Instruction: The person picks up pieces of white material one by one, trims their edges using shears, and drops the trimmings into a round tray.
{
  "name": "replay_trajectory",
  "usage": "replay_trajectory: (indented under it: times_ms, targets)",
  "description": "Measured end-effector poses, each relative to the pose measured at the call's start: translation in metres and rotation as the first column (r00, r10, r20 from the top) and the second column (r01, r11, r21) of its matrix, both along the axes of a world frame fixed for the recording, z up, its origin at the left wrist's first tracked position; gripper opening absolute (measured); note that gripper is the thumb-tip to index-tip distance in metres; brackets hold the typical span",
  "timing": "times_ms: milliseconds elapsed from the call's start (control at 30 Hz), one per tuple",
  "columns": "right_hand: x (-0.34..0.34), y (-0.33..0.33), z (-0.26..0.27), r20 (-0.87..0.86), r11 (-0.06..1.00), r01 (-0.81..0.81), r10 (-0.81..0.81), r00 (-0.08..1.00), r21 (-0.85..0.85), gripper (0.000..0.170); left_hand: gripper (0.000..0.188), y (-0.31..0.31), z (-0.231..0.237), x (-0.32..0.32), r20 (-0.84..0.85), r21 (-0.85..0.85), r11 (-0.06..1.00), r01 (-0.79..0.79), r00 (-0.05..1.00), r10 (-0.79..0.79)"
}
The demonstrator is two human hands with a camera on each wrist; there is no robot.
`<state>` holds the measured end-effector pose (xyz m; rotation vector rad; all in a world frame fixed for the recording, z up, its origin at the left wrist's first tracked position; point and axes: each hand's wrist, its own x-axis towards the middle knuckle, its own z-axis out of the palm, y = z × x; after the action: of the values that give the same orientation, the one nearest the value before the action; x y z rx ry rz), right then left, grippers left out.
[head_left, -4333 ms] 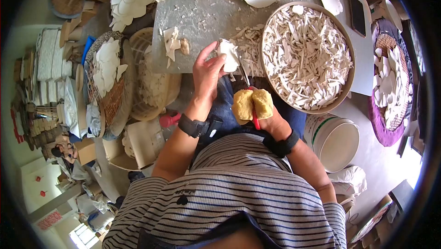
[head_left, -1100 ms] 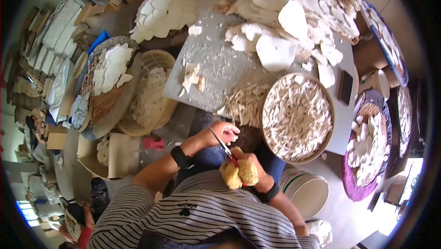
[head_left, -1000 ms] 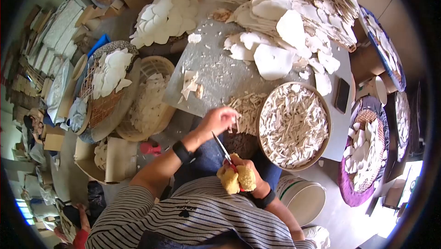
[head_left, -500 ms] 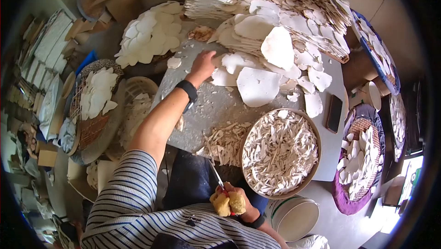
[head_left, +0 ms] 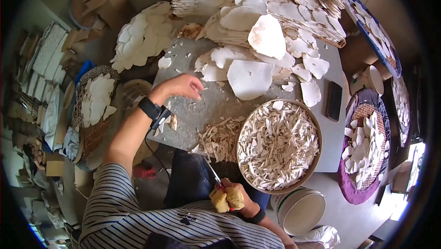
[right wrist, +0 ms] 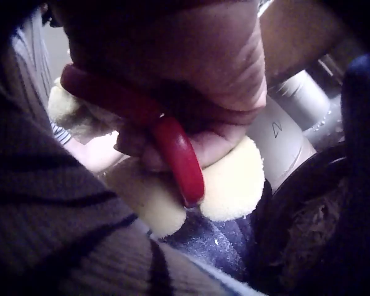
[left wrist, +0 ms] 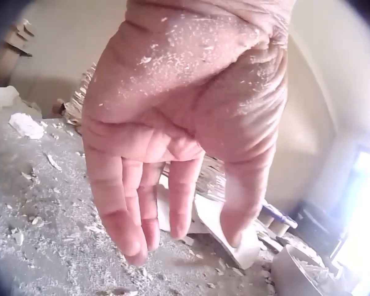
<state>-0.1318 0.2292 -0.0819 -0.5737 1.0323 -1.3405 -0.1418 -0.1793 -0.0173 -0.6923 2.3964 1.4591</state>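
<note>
My left hand (head_left: 181, 86) hovers above the left part of the grey table (head_left: 183, 134), fingers loosely bent and holding nothing. White dust and crumbs stick to its palm in the left wrist view. To its right lie large, flat, pale pieces (head_left: 250, 80), thin and irregular. Low at my lap, my right hand (head_left: 247, 203) grips scissors (head_left: 212, 171) by their red handles (right wrist: 182, 157), blades pointing up toward the table edge. Yellow sponge padding (head_left: 234, 198) bulges around the handles. A round tray (head_left: 320, 145) beside that hand is full of narrow white strips (head_left: 278, 145).
Loose trimmings (head_left: 223, 138) are heaped left of the tray. Tall stacks of flat pieces (head_left: 303, 10) stand at the back. A phone (head_left: 334, 101) lies at the table's right side. A white bucket (head_left: 301, 214) and a purple-edged basket (head_left: 363, 152) stand right of the table.
The white piece once in my left hand is gone from it. That hand reached forward to the flat pieces, then drew back nearer, empty. The right hand keeps its grip on the scissors.
</note>
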Motion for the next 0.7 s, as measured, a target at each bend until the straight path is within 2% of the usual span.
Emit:
replay_trajectory:
  times_ms: [100,133,200,300,500,533,567,600,700]
  targets:
    - [-0.001,0.003,-0.009,-0.116,0.997,-0.040,0.033,0.993,-0.059,0.014,0.029,-0.003,-0.006,-0.014,-0.163,-0.198,0.979,-0.041,0.987,0.008]
    - [0.000,0.005,-0.011,-0.201,0.997,-0.056,0.044,0.979,-0.057,0.014,0.028,-0.006,-0.010,-0.024,-0.241,-0.308,0.939,-0.156,0.967,0.081]
    - [-0.002,0.005,-0.006,-0.370,0.995,-0.083,0.060,0.927,-0.047,0.015,0.025,-0.015,-0.023,-0.046,-0.416,-0.478,0.789,-0.385,0.891,0.182]
    - [-0.007,0.005,0.003,-0.413,0.995,-0.091,0.069,0.908,-0.034,0.018,0.022,-0.024,-0.047,-0.067,-0.513,-0.712,0.532,-0.458,0.857,0.052]
    - [-0.005,0.008,-0.010,-0.381,0.988,-0.057,-0.001,0.924,-0.140,0.014,0.015,-0.022,-0.045,-0.064,-0.234,-0.699,0.679,-0.224,0.969,0.080]
    - [-0.006,0.007,-0.010,-0.414,0.990,-0.071,0.013,0.910,-0.123,0.013,0.018,-0.018,-0.039,-0.058,-0.173,-0.516,0.841,-0.159,0.982,0.080]
    - [-0.006,0.007,-0.008,-0.445,0.991,-0.082,0.027,0.895,-0.104,0.012,0.021,-0.012,-0.031,-0.051,-0.111,-0.297,0.950,-0.094,0.992,0.064]
    - [-0.006,0.006,-0.008,-0.474,0.992,-0.094,0.043,0.879,-0.084,0.011,0.025,-0.004,-0.023,-0.045,-0.051,-0.054,0.998,-0.037,0.998,0.034]
    - [-0.003,0.008,-0.009,-0.307,0.995,-0.075,0.052,0.950,-0.062,0.010,0.038,0.034,-0.007,-0.041,0.035,0.080,0.997,-0.021,0.999,0.018]
